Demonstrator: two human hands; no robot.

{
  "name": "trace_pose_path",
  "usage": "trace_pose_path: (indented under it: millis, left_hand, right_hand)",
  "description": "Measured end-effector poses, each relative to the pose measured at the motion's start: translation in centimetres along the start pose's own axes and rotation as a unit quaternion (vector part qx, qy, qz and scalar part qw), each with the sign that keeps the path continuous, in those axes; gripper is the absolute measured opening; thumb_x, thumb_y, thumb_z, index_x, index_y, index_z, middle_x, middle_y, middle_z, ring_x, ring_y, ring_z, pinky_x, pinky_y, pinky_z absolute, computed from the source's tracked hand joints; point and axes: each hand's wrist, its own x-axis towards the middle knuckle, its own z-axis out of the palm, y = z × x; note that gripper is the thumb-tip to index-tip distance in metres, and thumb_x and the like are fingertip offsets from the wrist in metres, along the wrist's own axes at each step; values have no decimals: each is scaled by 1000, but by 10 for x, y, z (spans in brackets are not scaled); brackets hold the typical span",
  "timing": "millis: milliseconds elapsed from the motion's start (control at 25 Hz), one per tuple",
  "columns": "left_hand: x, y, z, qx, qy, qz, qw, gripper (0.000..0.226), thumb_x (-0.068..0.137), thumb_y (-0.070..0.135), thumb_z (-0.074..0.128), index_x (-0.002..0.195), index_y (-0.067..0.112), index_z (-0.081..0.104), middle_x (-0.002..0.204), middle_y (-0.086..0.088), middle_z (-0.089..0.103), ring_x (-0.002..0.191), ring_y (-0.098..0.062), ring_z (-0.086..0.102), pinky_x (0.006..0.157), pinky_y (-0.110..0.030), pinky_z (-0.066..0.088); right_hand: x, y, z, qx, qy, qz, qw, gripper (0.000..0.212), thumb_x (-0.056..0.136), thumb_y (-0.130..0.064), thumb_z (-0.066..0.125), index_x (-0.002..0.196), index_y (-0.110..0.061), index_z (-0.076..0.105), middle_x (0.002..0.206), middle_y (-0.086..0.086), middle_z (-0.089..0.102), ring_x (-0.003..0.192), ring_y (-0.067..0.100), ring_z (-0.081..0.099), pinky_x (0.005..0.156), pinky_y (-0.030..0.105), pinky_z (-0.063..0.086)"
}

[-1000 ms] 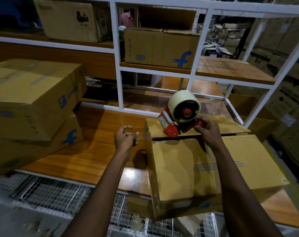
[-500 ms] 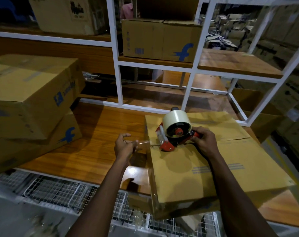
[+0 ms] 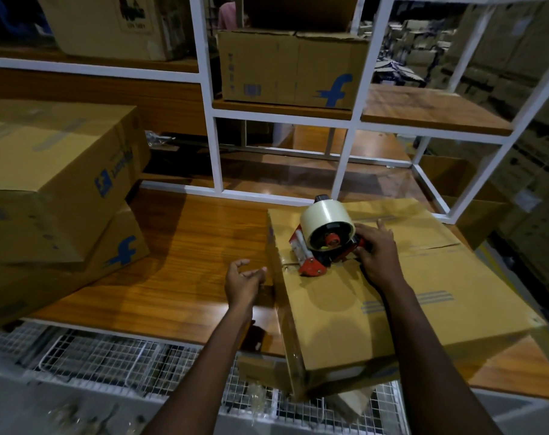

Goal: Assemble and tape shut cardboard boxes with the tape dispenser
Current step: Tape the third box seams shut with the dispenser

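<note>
A brown cardboard box (image 3: 376, 309) lies on the wooden table, its near end hanging over the table's front edge. Its top flaps meet in a seam across the middle. A red tape dispenser (image 3: 323, 240) with a roll of clear tape sits on the seam near the box's left edge. My right hand (image 3: 376, 249) grips its handle. My left hand (image 3: 244, 277) is at the box's left side with its fingers loosely extended toward the box wall, at the spot where the tape end comes down.
Two stacked boxes (image 3: 53, 189) with blue logos fill the table's left. A white shelf frame (image 3: 210, 127) stands behind, with another box (image 3: 285, 67) on a shelf. Bare wooden tabletop (image 3: 188, 262) lies between. A wire rack (image 3: 110, 362) sits below the front edge.
The dispenser has come down from above the box onto the seam near the left edge. My left hand has moved right to the box's side and its fingers have opened out.
</note>
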Motion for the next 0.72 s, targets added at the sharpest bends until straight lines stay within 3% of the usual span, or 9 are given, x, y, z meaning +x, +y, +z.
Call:
trace_pose_path:
  millis: [120, 240, 320, 440, 600, 720]
  left_hand:
    - [0, -8, 5, -15, -12, -25, 1000, 37, 80, 7, 77, 104, 24, 53, 94, -8, 70, 91, -30, 68, 81, -49, 55]
    - [-3, -13, 13, -38, -19, -41, 998, 36, 81, 4, 75, 99, 25, 53, 96, -12, 70, 86, -29, 66, 79, -47, 55]
    - [-6, -12, 21, -39, -19, -40, 998, 34, 82, 2, 74, 101, 20, 53, 89, -7, 69, 81, -24, 65, 72, -37, 55]
    - [-15, -13, 36, -51, -33, -49, 997, 31, 85, 2, 71, 107, 14, 51, 82, -1, 65, 69, -13, 61, 49, -17, 49]
    - [-19, -22, 49, -54, -48, -69, 995, 30, 86, 7, 72, 107, 15, 52, 93, -9, 70, 66, -12, 63, 51, -22, 46]
    - [-21, -24, 57, -48, -52, -76, 995, 31, 86, 8, 72, 108, 14, 52, 96, -12, 71, 67, -13, 63, 54, -24, 47]
  right_hand:
    - [-5, -9, 3, -52, 24, 13, 998, 48, 80, 6, 60, 122, -18, 63, 138, 2, 57, 146, 40, 20, 114, 61, 7]
    - [-7, -13, -4, -32, 14, 21, 999, 45, 79, 10, 53, 114, -16, 64, 125, 5, 64, 143, 41, 28, 111, 66, 8]
    - [-5, -5, -13, -14, -5, 29, 999, 45, 79, 12, 52, 113, -16, 64, 122, 6, 65, 143, 42, 27, 110, 69, 5]
    - [-4, 7, -21, -26, -7, 51, 998, 50, 82, 7, 52, 118, -27, 61, 137, 5, 57, 145, 44, 15, 111, 69, 1]
    - [-10, 9, -16, -61, 34, 69, 995, 52, 84, 4, 48, 119, -33, 59, 151, 5, 43, 147, 34, 22, 120, 57, 7]
    - [-10, 13, -14, -71, 22, 94, 993, 54, 87, -5, 45, 128, -40, 52, 154, 2, 38, 148, 35, 17, 117, 60, 15]
